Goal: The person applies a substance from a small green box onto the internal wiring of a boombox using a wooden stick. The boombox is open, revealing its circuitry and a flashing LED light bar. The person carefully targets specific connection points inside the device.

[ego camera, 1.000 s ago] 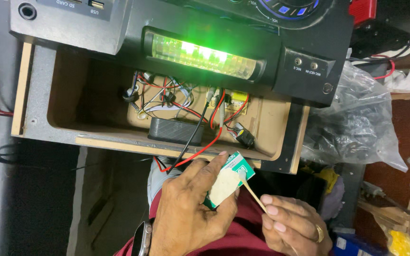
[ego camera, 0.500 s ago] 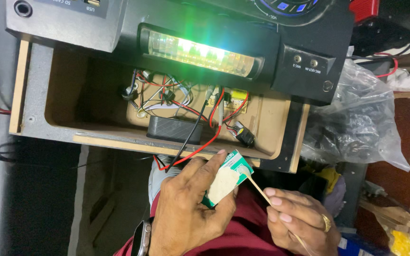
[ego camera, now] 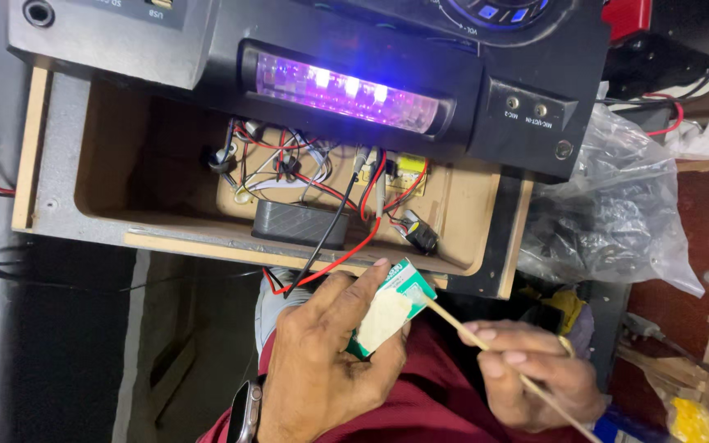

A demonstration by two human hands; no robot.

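A: Left hand (ego camera: 322, 369) status?

B: Clamped on a small green-and-white cardboard box (ego camera: 391, 308) — thumb along its near edge, fingers behind it. A pale smear covers the box's facing side. Dark wristwatch (ego camera: 245, 414) on that wrist.

A: Right hand (ego camera: 535, 373)?

B: Fingers pinched together on a thin pale wooden stick (ego camera: 486, 349). The stick's tip touches the box's upper right edge; the rest runs down and right through the fingers. Gold ring (ego camera: 566, 344) on one finger.

A: Where does the box sit relative to the unit?

B: Just below the front lip of the open wooden speaker cabinet (ego camera: 84, 205), over the person's dark red trousers (ego camera: 428, 410).

A: Inside the cabinet?

B: Tan circuit board (ego camera: 330, 176) with red, black and white wires, and a black rectangular block (ego camera: 301, 223) in front. Red and black leads hang over the lip beside the left hand.

A: Above?

B: Black control panel (ego camera: 527, 123) with a purple-blue light bar (ego camera: 346, 90) — lit. Clear plastic bag (ego camera: 617, 213) off to the right.
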